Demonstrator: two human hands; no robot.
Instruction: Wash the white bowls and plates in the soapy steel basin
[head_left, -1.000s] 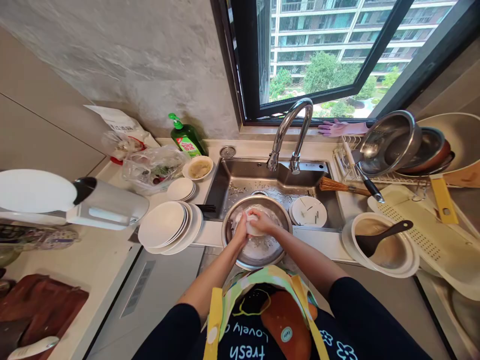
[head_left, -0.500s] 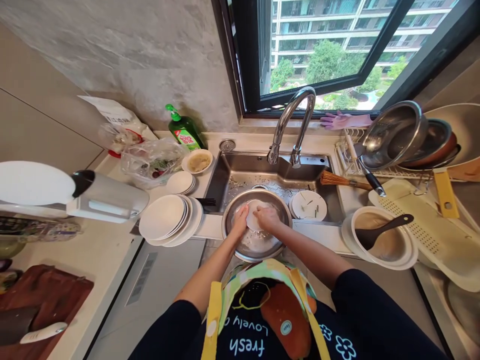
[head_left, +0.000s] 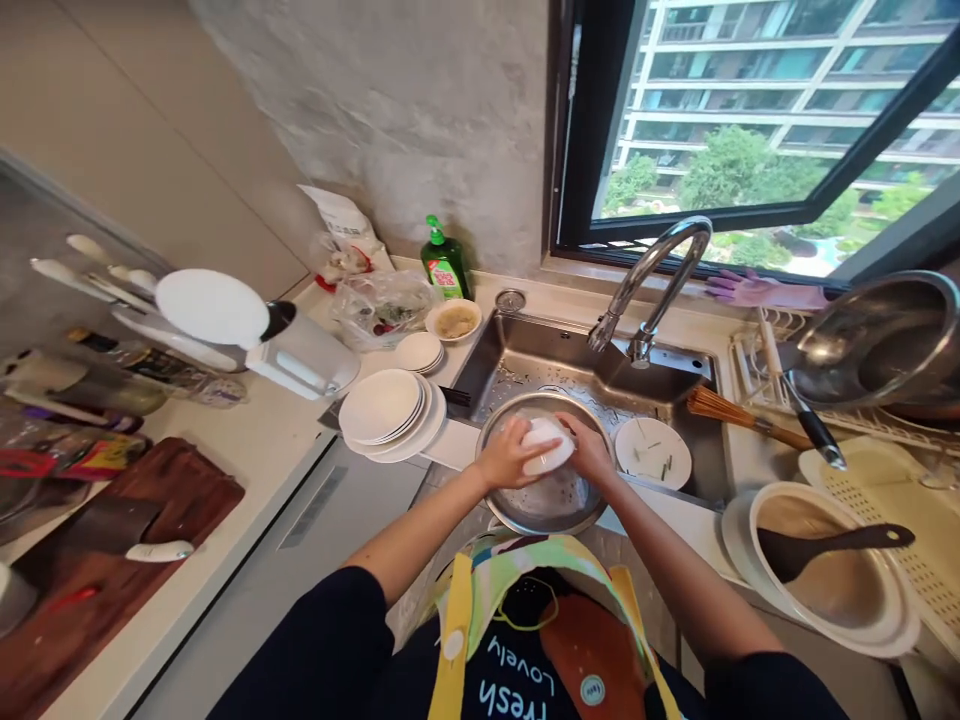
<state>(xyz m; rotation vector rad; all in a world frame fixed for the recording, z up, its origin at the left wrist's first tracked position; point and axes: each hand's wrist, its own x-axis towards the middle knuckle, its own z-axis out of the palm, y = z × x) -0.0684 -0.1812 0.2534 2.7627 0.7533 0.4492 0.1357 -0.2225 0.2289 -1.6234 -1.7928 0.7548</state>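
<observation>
Over a metal basin [head_left: 592, 508] of cloudy water, a small white bowl [head_left: 547, 448] is tilted up between my hands. My left hand [head_left: 507, 458] is closed around its near-left side, with fingers across the outside. On its far right side, my right hand [head_left: 589, 448] grips the rim; some of those fingers are hidden behind the bowl. The basin sits at the sink's front edge. Beside it in the sink [head_left: 510, 350] lies a white plate [head_left: 651, 455] with green scraps on it.
Stacked white plates [head_left: 381, 408] and smaller dishes [head_left: 418, 352] stand left of the sink, near a food bowl [head_left: 454, 320] and a green soap bottle [head_left: 445, 262]. The faucet [head_left: 652, 290] arches above. At right are a bamboo brush [head_left: 739, 415] and a pot [head_left: 825, 585] with a dark ladle.
The bowl has been lifted from low in the basin and tilted, and my hands have shifted to its opposite sides. The camera view has turned left.
</observation>
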